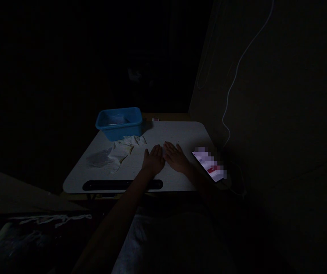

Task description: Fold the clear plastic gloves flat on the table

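My left hand [153, 160] lies palm down on the white table [180, 131], its thumb apart from the fingers. Close beside it, my right hand [175, 156] rests flat too, fingers stretched forward and thumb spread. Neither hand holds anything that shows. A crumpled whitish cloth [120, 151] lies left of my left hand, with a thin clear plastic sheet or bag [99, 158] next to it. To the right of my right hand, a phone [210, 165] with a lit screen sits at the table's right edge.
A blue plastic basin [120, 131] stands at the table's back left corner. A dark slotted strip [109, 185] runs along the front edge, partly under my left forearm. A white cable [236, 70] hangs down the wall at the right. The room is very dark.
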Motion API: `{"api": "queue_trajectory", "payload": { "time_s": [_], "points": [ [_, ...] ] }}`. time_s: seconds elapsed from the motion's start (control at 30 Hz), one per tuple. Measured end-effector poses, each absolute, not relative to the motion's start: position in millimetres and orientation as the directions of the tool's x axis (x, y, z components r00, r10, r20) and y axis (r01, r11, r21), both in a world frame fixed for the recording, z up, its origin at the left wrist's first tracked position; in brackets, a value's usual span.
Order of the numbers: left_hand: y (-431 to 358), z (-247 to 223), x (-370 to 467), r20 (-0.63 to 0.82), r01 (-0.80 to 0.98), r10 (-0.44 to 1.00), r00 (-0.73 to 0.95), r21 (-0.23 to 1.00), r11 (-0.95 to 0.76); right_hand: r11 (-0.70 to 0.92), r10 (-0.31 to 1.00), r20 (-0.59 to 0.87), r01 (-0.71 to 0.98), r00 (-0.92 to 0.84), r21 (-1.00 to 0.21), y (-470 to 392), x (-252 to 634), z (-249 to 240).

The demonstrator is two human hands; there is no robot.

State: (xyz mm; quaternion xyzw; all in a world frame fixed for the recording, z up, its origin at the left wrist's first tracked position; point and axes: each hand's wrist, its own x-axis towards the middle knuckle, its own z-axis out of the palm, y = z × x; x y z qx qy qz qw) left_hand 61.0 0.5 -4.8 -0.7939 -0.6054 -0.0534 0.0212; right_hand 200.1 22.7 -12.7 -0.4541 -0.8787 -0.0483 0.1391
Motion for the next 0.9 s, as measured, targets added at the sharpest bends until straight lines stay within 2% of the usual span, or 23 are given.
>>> {"api": "queue_trajectory", "payload": {
  "time_s": [0.13,0.9],
  "points": [
    [-0.1,-4.5,60.9,0.095,0.963,0.96,0.265,0.029,-0.269,0.597,0.784,0.235,0.802,-0.574,-0.034,22.1,192.8,-14.9],
    [0.2,-4.1,60.7,0.061,0.966,0.964,0.258,0.008,-0.259,0.569,0.817,0.161,0.82,-0.554,-0.065,19.6,190.7,-9.5]
  ]
}}
